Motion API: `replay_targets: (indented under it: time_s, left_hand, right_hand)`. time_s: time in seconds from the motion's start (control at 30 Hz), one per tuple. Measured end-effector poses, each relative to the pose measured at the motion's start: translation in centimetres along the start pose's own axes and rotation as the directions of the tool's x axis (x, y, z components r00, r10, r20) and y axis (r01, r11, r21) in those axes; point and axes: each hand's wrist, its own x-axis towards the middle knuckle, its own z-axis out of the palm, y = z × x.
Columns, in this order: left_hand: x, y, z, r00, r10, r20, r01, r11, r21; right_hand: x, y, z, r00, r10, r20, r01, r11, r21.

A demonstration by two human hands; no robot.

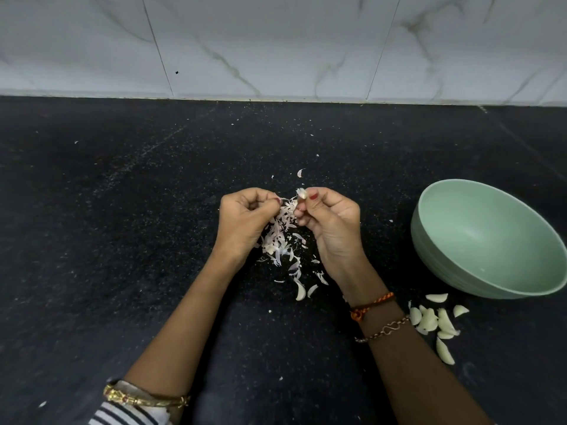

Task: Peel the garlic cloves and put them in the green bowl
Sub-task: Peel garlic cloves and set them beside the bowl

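Right hand (pixel 329 220) pinches a garlic clove (pixel 302 194); left hand (pixel 245 219) pinches its skin, probably. Peeled cloves (pixel 435 320) piled on worktop (pixel 122 240) beside green bowl (pixel 491 240), which looks empty. Transfer pending.

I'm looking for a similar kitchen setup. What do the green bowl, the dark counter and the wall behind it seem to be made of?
Green bowl: probably plastic or melamine, with a smooth matte pale-green surface and soft sheen; ceramic is possible.
Counter: looks like polished black granite, dark with fine pale specks.
Wall: glossy marble-look tiles, white with grey veins and thin straight joints; real marble or ceramic cannot be told.
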Motion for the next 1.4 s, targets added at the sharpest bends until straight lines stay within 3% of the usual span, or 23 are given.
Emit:
replay_targets:
  time_s: [0.1, 0.2, 0.27, 0.4, 0.53, 0.67, 0.77, 0.97, 1.07, 1.4]
  left_hand:
    - [0.0, -0.3, -0.3, 0.995, 0.083, -0.053, -0.08, 0.995, 0.059]
    - [-0.2, 0.1, -0.2, 0.992, 0.118, 0.045, -0.117, 0.993, -0.031]
    - [-0.3, 0.1, 0.1, 0.987, 0.128, 0.096, -0.12, 0.989, -0.087]
    - [-0.3, 0.0, 0.5, 0.985, 0.154, 0.072, -0.149, 0.987, -0.061]
    - [-0.3, 0.0, 0.6, 0.981, 0.19, 0.044, -0.189, 0.982, -0.023]
    - [-0.4, -0.1, 0.9, 0.989, 0.146, 0.028, -0.143, 0.986, -0.084]
    - [-0.3, -0.1, 0.9, 0.991, 0.131, 0.009, -0.128, 0.983, -0.132]
    - [-0.6, 0.3, 1.3, 0.995, 0.095, 0.019, -0.085, 0.953, -0.292]
    - [-0.3, -0.1, 1.2, 0.999, 0.048, 0.019, -0.037, 0.925, -0.379]
    - [0.1, -0.4, 0.7, 0.995, 0.024, -0.1, -0.046, 0.975, -0.216]
  right_hand:
    - [0.2, 0.4, -0.3, 0.981, -0.151, -0.118, 0.116, 0.959, -0.259]
    - [0.1, 1.2, -0.5, 0.939, -0.28, -0.198, 0.156, 0.863, -0.481]
    - [0.1, 1.4, -0.4, 0.924, -0.335, -0.185, 0.177, 0.803, -0.569]
    - [0.0, 1.6, -0.2, 0.913, -0.387, -0.129, 0.206, 0.71, -0.674]
    - [0.0, 1.8, -0.1, 0.919, -0.371, -0.133, 0.195, 0.721, -0.665]
    - [-0.1, 1.8, 0.6, 0.971, -0.155, -0.182, 0.052, 0.881, -0.469]
    - [-0.2, 1.7, 0.8, 0.985, -0.06, -0.162, -0.002, 0.933, -0.36]
    - [0.0, 1.9, 0.4, 0.948, -0.25, -0.199, 0.103, 0.83, -0.548]
    - [0.1, 2.0, 0.3, 0.94, -0.261, -0.22, 0.091, 0.813, -0.575]
    - [0.1, 1.8, -0.1, 0.922, -0.344, -0.177, 0.16, 0.756, -0.634]
